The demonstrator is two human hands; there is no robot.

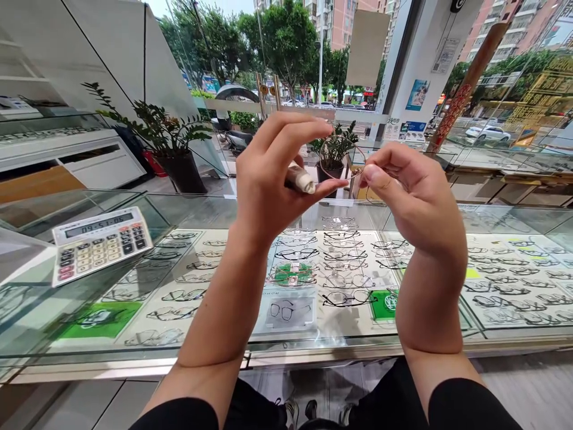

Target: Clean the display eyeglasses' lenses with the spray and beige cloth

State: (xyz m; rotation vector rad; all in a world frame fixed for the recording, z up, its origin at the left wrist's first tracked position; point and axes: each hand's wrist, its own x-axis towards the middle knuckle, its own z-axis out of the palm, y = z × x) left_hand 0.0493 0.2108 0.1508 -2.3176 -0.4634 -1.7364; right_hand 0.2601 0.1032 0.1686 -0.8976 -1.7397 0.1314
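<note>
A pair of thin-rimmed eyeglasses (323,156) is held up between both hands, above the glass counter. My left hand (273,167) is closed around one round lens, with fingertips at its top edge and the thumb along its bottom. A pale rolled piece, seemingly a cloth (301,178), is tucked inside the same hand. My right hand (416,191) pinches the frame at the other side of the lens, its fingers curled. A thin part of the frame hangs below the right fingertips. The rest of the glasses is hidden by the right hand.
Below the hands is a glass display counter (250,347) with rows of spectacle frames (344,297) inside. A calculator (102,242) rests on its top at the left. Potted plants (179,170) stand beyond, before a glass front facing the street.
</note>
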